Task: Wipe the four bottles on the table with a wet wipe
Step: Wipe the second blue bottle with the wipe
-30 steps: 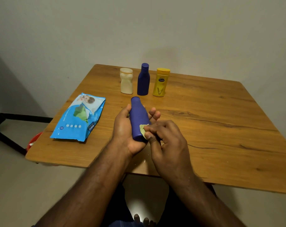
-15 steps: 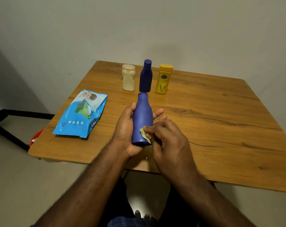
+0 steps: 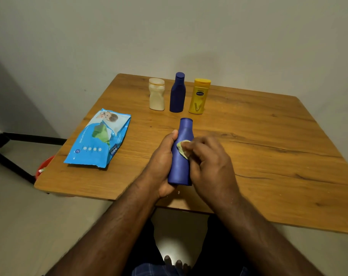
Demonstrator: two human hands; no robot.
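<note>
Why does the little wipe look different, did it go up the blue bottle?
Yes. The wipe slid from near the held blue bottle's base up toward its neck, under the right hand.

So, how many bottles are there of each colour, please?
Blue: 2, one standing, one held
White: 1
Yellow: 1
Total: 4 bottles

Deep blue bottle (image 3: 180, 154) under a pale green wipe (image 3: 182, 147), behind it a cream bottle (image 3: 156, 94), a navy bottle (image 3: 177, 93), a yellow bottle (image 3: 199, 96), bright blue wipes pack (image 3: 98, 139), orange-brown wood-grain table (image 3: 268, 148).
</note>
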